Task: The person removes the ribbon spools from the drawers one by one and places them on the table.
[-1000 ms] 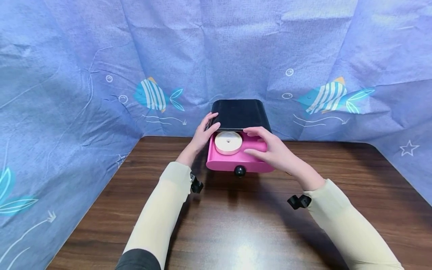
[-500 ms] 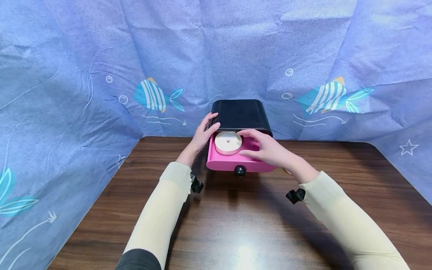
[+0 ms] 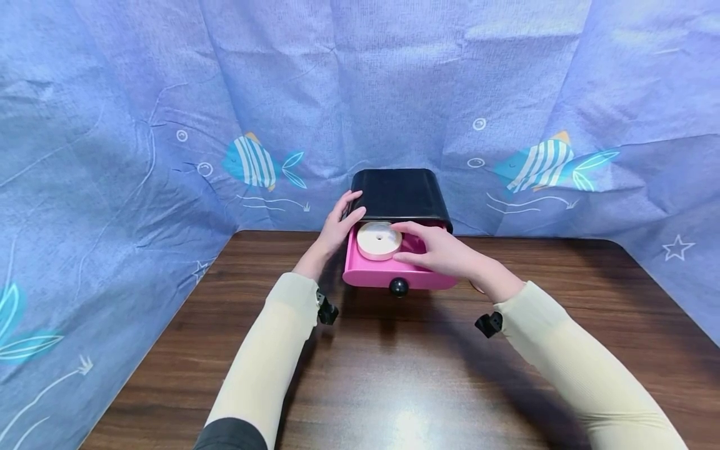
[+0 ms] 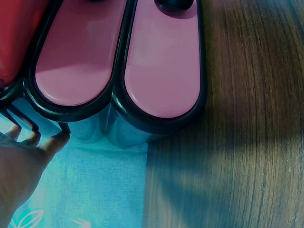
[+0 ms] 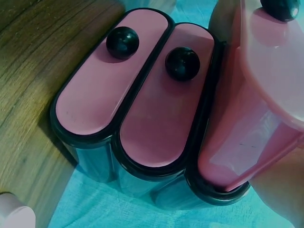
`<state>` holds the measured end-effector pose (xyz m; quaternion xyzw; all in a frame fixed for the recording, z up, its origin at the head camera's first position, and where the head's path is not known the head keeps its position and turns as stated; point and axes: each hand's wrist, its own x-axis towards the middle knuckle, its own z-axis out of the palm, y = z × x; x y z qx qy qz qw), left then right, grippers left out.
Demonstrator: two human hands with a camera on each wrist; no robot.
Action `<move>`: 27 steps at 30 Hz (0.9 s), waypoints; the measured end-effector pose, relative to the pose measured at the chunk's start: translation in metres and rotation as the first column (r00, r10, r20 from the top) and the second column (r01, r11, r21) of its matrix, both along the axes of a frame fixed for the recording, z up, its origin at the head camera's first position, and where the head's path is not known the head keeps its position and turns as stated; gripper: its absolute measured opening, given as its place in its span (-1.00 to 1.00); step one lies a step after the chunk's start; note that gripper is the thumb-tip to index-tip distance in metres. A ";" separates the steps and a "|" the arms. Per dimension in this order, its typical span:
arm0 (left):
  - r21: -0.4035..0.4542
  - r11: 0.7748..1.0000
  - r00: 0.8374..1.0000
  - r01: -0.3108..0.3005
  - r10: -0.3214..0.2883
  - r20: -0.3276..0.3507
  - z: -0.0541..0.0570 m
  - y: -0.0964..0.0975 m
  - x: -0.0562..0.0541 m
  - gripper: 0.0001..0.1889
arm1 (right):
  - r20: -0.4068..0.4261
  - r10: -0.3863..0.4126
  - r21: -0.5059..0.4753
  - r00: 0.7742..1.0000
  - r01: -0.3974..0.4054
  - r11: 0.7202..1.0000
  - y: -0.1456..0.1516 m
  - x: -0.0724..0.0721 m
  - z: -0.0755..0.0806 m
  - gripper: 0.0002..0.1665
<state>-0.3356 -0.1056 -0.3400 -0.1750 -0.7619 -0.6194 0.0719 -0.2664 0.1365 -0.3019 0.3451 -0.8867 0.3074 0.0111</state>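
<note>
A black drawer box (image 3: 399, 192) stands at the back of the wooden table, its top pink drawer (image 3: 371, 277) pulled out with a round black knob (image 3: 399, 287) in front. Inside the drawer's left part lies a flat cream roll of ribbon (image 3: 378, 239) with a small centre hole. My left hand (image 3: 336, 230) rests on the box's left side, fingers along the upper edge. My right hand (image 3: 441, 250) reaches into the drawer from the right; its thumb and forefinger are spread at the roll's right edge and seem to touch it. The drawer hides part of this hand in the right wrist view.
Two closed pink drawers with black knobs sit beneath, the middle drawer (image 5: 159, 118) and the bottom drawer (image 5: 104, 95). A pale cylindrical thing (image 5: 16, 211) is at the right wrist view's lower left. A blue fish-print cloth (image 3: 394, 81) hangs behind the table (image 3: 360, 375).
My right hand has moved left inside the drawer, from beside the ribbon roll to its right edge. My left hand, the box and the roll have stayed in place.
</note>
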 end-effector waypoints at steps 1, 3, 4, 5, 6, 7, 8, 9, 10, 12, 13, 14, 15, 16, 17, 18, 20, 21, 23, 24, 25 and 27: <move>0.000 1.000 1.000 0.000 0.000 0.001 0.000 0.000 0.000 -0.47 | 0.000 0.004 0.002 1.000 -0.004 1.000 0.000 0.000 0.000 -0.28; 0.002 1.000 1.000 0.001 -0.001 0.001 0.000 0.000 0.000 -0.47 | -0.002 0.012 0.006 1.000 -0.012 1.000 0.000 0.000 -0.001 -0.31; 0.002 1.000 1.000 0.002 -0.002 0.003 0.001 0.000 0.000 -0.47 | -0.004 0.017 0.005 1.000 -0.017 1.000 0.000 0.000 -0.001 -0.33; 0.006 1.000 1.000 0.005 -0.005 0.006 0.001 -0.001 0.000 -0.47 | -0.005 0.023 0.001 1.000 -0.023 1.000 0.000 0.001 -0.001 -0.34; 0.009 1.000 1.000 0.008 -0.008 0.009 0.001 -0.001 0.000 -0.46 | -0.005 0.028 -0.006 1.000 -0.028 1.000 0.000 0.002 -0.001 -0.35; 0.014 1.000 1.000 0.012 -0.013 0.012 0.001 -0.001 0.001 -0.46 | -0.004 0.035 -0.011 0.999 -0.035 0.999 0.000 0.003 -0.001 -0.36; 0.016 1.000 1.000 0.017 -0.018 0.014 0.001 -0.001 0.001 -0.45 | -0.003 0.041 -0.017 0.999 -0.041 0.999 0.000 0.005 -0.001 -0.37; 0.019 1.000 1.000 0.021 -0.021 0.015 0.001 0.000 0.001 -0.45 | -0.002 0.049 -0.024 0.999 -0.049 0.999 0.001 0.006 0.000 -0.37; 0.021 0.999 1.000 0.025 -0.025 0.016 0.001 0.000 0.001 -0.44 | -0.002 0.055 -0.030 0.998 -0.055 0.998 0.001 0.008 0.000 -0.38; 0.026 0.999 0.999 0.029 -0.030 0.012 0.001 0.000 0.001 -0.44 | -0.003 0.071 -0.047 0.998 -0.071 0.996 0.002 0.009 0.000 -0.39; 0.024 0.999 1.000 0.028 -0.028 0.009 0.001 0.000 0.001 -0.44 | -0.005 0.076 -0.052 0.997 -0.076 0.996 0.003 0.010 0.000 -0.39; 0.021 0.999 1.000 0.025 -0.025 0.005 0.001 0.000 0.001 -0.44 | -0.007 0.080 -0.058 0.997 -0.080 0.995 0.003 0.010 0.000 -0.38; 0.021 1.000 1.000 0.021 -0.021 0.003 0.001 0.000 0.001 -0.45 | -0.008 0.083 -0.062 0.997 -0.083 0.995 0.003 0.010 0.000 -0.36; 0.020 1.000 1.000 0.017 -0.017 0.000 0.000 0.000 0.001 -0.45 | -0.009 0.086 -0.066 0.996 -0.087 0.994 0.003 0.009 0.000 -0.34; 0.020 1.000 1.000 0.014 -0.013 -0.003 0.000 0.000 0.001 -0.46 | -0.007 0.087 -0.068 0.996 -0.087 0.994 0.002 0.008 -0.001 -0.31; 0.016 1.000 1.000 0.008 -0.008 -0.006 0.000 0.000 0.001 -0.47 | -0.007 0.088 -0.067 0.996 -0.088 0.994 0.001 0.008 0.000 -0.28; 0.013 1.000 1.000 0.001 0.000 -0.011 0.000 0.001 0.000 -0.47 | -0.008 0.091 -0.056 0.996 -0.091 0.994 -0.001 0.005 -0.001 -0.23; 0.012 1.000 1.000 -0.002 0.002 -0.012 -0.001 0.001 0.000 -0.48 | -0.010 0.093 -0.048 0.996 -0.094 0.994 -0.003 0.003 -0.001 -0.21; 0.014 1.000 1.000 -0.004 0.004 -0.015 -0.001 0.001 0.000 -0.48 | -0.012 0.094 -0.032 0.996 -0.094 0.995 -0.006 0.000 -0.002 -0.18; 0.014 1.000 1.000 -0.004 0.004 -0.016 -0.001 0.001 0.000 -0.48 | -0.017 0.092 -0.020 0.996 -0.092 0.996 -0.007 -0.002 -0.002 -0.17; 0.014 1.000 1.000 -0.005 0.006 -0.015 -0.001 0.001 0.000 -0.48 | -0.019 0.089 -0.010 0.996 -0.089 0.996 -0.008 -0.003 -0.002 -0.16; 0.014 1.000 1.000 -0.006 0.006 -0.014 -0.001 0.001 0.000 -0.48 | -0.020 0.082 0.009 0.996 -0.082 0.997 -0.011 -0.005 -0.001 -0.16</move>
